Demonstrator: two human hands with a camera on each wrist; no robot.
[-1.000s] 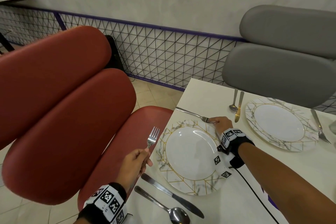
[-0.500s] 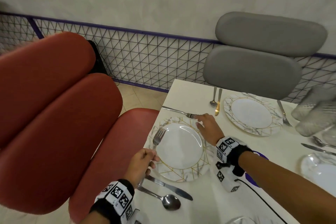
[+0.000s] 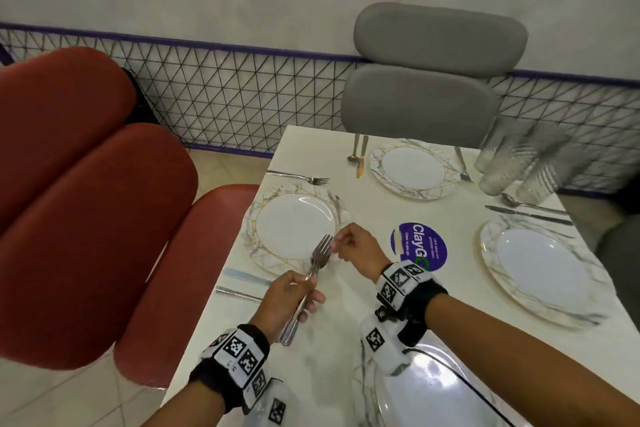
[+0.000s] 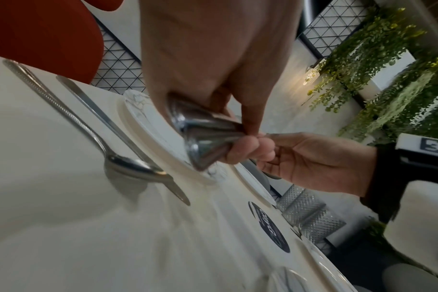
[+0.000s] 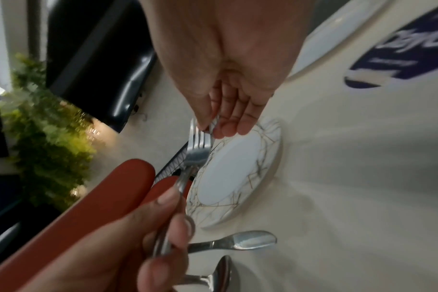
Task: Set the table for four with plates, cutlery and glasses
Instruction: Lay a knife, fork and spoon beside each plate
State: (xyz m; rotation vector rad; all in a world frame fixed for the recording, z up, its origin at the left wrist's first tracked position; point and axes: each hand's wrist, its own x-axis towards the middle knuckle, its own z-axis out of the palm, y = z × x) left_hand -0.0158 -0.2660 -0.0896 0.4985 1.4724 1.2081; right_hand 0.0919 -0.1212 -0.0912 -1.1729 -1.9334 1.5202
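Observation:
My left hand grips the handle of a steel fork, perhaps two stacked, tines up over the near rim of the left marble plate. My right hand pinches the tines; the right wrist view shows thumb and fingers on the fork. In the left wrist view the handle end sticks out of my left hand. Plates lie at the far, right and near places. Another fork lies beyond the left plate.
Several ribbed glasses stand at the far right. Spoon and gold knife and a fork flank the far plate. Spoon and knife lie by the right plate; another pair lies by the left plate. Red chair left, grey chair behind.
My left hand carried the fork from the left plate's left side to its near right rim. My right hand left the fork lying beyond the plate and took hold of the held tines.

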